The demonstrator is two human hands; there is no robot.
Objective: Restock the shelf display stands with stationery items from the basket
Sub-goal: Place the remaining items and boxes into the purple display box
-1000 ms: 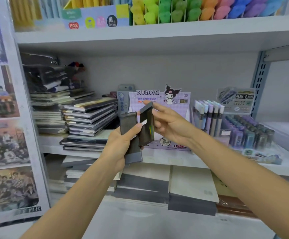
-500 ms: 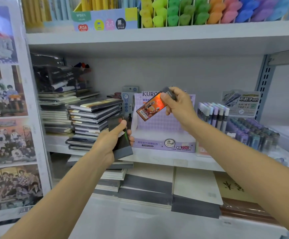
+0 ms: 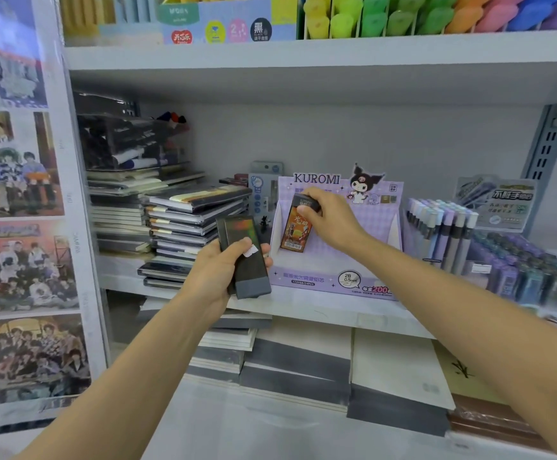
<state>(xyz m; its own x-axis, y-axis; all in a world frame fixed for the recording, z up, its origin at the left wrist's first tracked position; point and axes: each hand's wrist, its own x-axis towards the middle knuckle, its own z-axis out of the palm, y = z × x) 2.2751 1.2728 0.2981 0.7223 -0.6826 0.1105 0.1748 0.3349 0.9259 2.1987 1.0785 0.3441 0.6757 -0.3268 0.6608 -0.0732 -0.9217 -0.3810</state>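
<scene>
Centre frame: an orange-printed pack [image 3: 294, 232] is pinched at its dark top end by the right hand [image 3: 331, 224], fingers curled. The pack is held upright, slightly tilted, inside the open tray of the purple Kuromi display stand [image 3: 333, 281]. Contact with the tray floor cannot be told.

Left of centre: a small stack of dark packs [image 3: 253, 278] is gripped by the left hand [image 3: 214, 277], thumb laid across the top face.

The stand is seated on the middle shelf [image 3: 303, 308], between stacked notebooks [image 3: 190, 220] at left and a rack of pastel tubes [image 3: 443, 227] at right.
</scene>
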